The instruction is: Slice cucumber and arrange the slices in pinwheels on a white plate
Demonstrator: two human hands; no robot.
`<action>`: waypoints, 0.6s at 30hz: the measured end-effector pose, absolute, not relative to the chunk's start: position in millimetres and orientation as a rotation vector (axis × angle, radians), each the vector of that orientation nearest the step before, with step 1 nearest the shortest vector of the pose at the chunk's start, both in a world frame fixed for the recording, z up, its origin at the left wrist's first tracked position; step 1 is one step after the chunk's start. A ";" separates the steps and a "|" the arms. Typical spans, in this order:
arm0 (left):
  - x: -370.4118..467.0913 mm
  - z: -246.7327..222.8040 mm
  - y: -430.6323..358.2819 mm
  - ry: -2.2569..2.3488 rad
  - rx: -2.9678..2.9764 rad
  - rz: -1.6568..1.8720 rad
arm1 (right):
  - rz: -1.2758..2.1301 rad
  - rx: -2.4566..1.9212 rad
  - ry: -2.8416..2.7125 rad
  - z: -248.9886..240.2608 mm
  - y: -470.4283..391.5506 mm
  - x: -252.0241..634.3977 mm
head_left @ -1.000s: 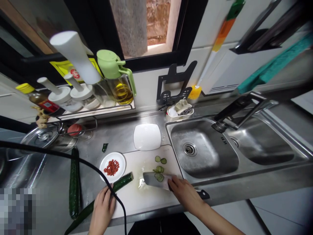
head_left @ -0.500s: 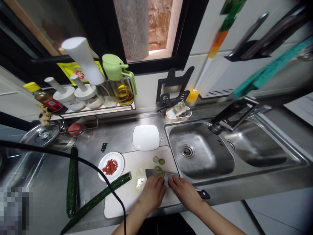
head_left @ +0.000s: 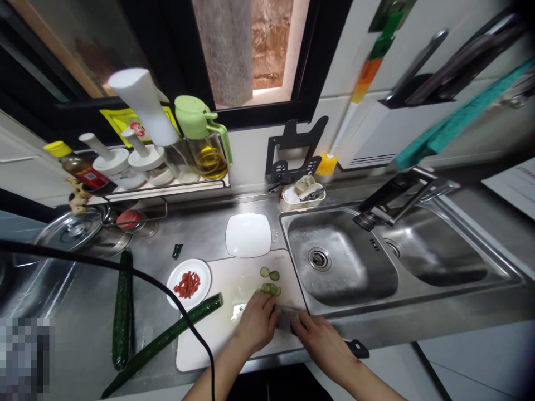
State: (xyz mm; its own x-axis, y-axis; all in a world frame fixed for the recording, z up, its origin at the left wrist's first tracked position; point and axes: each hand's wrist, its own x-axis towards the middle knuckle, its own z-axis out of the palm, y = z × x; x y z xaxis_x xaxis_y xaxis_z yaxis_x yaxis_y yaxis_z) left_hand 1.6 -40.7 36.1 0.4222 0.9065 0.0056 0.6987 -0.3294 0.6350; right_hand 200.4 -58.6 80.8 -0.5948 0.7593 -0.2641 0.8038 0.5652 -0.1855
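My right hand (head_left: 320, 337) is closed on a kitchen knife (head_left: 288, 319). Its blade lies between my two hands, low over the white cutting board (head_left: 203, 348), and its dark handle sticks out to the right beyond that hand. My left hand (head_left: 257, 323) has its fingers pressed together beside the blade; the fingertips meet a small pile of cucumber slices (head_left: 271, 289), and what lies under them is hidden. Two more slices (head_left: 270, 273) rest just behind the pile. A long cut cucumber (head_left: 167, 342) lies across the board's left edge.
A white plate of chopped red pieces (head_left: 204, 273) overlaps the board's back left corner. Behind the board is a white square dish (head_left: 248, 235). A whole cucumber (head_left: 122, 317) lies left; a double sink (head_left: 343, 256) is right. A black cable (head_left: 146, 275) crosses the front left.
The knife has drawn back and to the right with my right hand. The slices that lay over the blade are now on the board, by my left fingertips. The view shifted slightly.
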 end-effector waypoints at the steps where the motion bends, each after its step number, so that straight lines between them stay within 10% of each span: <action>1: -4.0 36.7 -43.2 1.354 2.125 0.524 | -0.472 1.340 2.626 82.7 -59.9 202.1; 11: -153.2 0.0 -124.3 2.444 1.813 0.687 | -0.819 1.591 2.513 72.8 -72.0 213.4; 18: -202.2 -17.9 -144.0 2.318 1.943 0.427 | -0.939 1.557 2.518 67.9 -68.9 206.3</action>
